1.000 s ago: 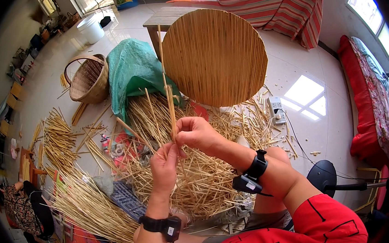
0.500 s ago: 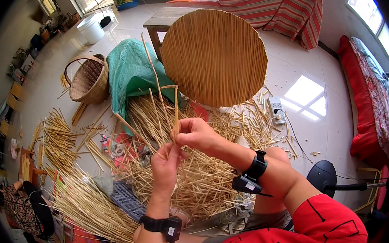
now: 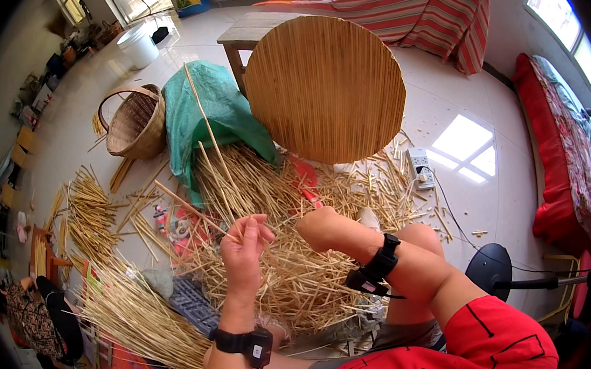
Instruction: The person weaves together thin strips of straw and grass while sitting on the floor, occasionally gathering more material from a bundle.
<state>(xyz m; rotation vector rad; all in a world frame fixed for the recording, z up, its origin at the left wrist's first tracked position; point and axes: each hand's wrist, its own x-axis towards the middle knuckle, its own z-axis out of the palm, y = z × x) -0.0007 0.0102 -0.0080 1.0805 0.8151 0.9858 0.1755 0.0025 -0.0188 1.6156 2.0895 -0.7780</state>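
Note:
Pinched in my left hand point(image 3: 246, 248) are a few long, thin straw stalks point(image 3: 207, 122), fanning upward and to the left. The fingers are closed round their lower ends. My right hand point(image 3: 318, 229) is bent downward over the straw pile, to the right of my left hand and apart from it. Its fingers are hidden behind the back of the hand, so what they hold cannot be seen. Just beyond it shows a small red object point(image 3: 312, 198) with a pale end; whether the hand touches it is unclear. Loose straw point(image 3: 289, 276) lies heaped beneath both hands.
A green sack point(image 3: 207, 97) with stalks spilling out lies ahead. Behind it, a round slatted board point(image 3: 326, 87) leans on a wooden bench point(image 3: 253, 25). A wicker basket point(image 3: 137, 124) stands left, bundled stalks point(image 3: 134, 304) lie near left, and a power strip point(image 3: 420, 168) is at right.
My right hand has moved down and right, away from my left hand. The bent stalk pinched between them is no longer visible there. The stalks in my left hand have tilted left.

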